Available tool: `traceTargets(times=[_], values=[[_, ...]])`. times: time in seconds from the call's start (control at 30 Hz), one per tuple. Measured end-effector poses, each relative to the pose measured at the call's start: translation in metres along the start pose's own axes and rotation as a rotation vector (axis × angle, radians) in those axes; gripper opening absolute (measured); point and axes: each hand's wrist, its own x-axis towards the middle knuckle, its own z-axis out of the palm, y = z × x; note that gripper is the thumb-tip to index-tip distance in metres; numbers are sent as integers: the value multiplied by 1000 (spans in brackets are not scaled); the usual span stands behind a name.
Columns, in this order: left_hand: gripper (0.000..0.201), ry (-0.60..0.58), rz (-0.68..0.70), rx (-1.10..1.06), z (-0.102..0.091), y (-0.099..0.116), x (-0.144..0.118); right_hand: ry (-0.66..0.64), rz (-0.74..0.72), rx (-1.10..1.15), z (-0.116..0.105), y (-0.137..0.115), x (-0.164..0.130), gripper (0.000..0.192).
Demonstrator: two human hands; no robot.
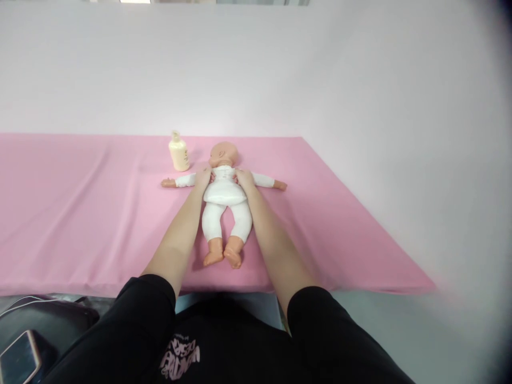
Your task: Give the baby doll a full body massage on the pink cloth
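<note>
A baby doll [225, 188] in white clothes lies on its back on the pink cover, head away from me and turned to the left. Its arms stretch out to both sides, and its bare feet point toward me. My left hand [205, 175] is closed around the doll's upper chest on the left, near the armpit. On the opposite side my right hand [243, 177] grips the chest the same way. Some fingers are hidden against the doll's body and clothes. A cream-coloured pump bottle [179, 154] stands upright beyond the doll's left-hand arm, apart from my hands.
The pink-covered table [80, 224] has its right edge slanting down toward the front right. A white wall [240, 69] rises behind it. At the lower left, a phone [20, 358] lies on a dark surface, with a white cable [32, 300] close by.
</note>
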Motion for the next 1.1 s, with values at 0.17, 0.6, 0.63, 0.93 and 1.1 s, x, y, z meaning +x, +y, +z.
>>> traceTargets(times=[0.17,0.6,0.63,0.93,1.1], values=[[51,178,-9,110,-2,-12,-12,154,-7,-136,-1,13,-12,53],[46,271,54,383,-10,-25,-33,280,-3,-351,-9,21,-27,56],[45,267,67,381,-11,-25,-33,281,5,-351,-9,20,-28,56],[46,233,45,219,-11,-33,-30,211,20,-163,-12,24,-36,60],[49,154,104,-26,-13,-27,-39,165,-54,16,-15,15,-44,60]])
